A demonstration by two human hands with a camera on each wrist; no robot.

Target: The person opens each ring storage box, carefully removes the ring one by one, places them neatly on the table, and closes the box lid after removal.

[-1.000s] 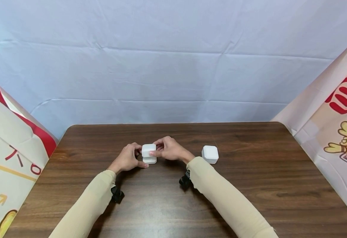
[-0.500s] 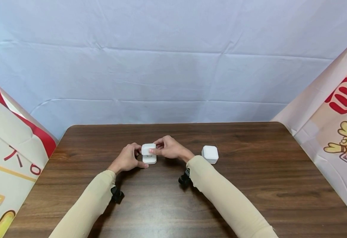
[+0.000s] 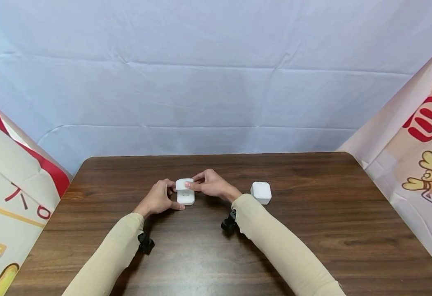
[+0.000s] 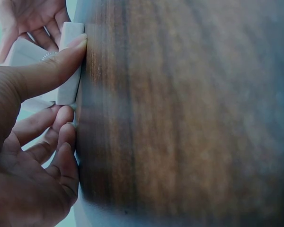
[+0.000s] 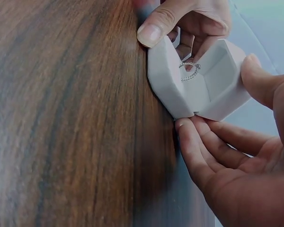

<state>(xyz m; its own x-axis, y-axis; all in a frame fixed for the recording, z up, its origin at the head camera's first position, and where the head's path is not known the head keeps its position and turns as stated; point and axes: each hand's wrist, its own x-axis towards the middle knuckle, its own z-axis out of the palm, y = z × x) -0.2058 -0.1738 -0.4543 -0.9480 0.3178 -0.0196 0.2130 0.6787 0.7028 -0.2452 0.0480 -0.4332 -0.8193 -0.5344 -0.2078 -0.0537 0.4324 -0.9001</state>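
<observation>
A white ring box [image 3: 186, 200] sits on the table between my two hands, its lid [image 5: 226, 75] raised on the hinge. Inside, a silver ring studded with small stones [image 5: 197, 73] stands up from the base, clearly seen in the right wrist view. My left hand [image 3: 158, 197] holds the base, thumb at the front edge and fingers at the back. With my right hand [image 3: 212, 185] I hold the lid, thumb on its front edge and fingers behind near the hinge. A second white box [image 3: 261, 192], closed, stands to the right, touched by neither hand.
The brown wooden table [image 3: 312, 222] extends on both sides and toward me. A pale cloth [image 3: 208, 94] hangs behind its far edge, and printed cloths hang at left and right. Dark wrist cameras [image 3: 146, 243] sit on both sleeves.
The lid has swung up and back under my right thumb, uncovering the inside of the box and the ring. My left hand has stayed in place on the base.
</observation>
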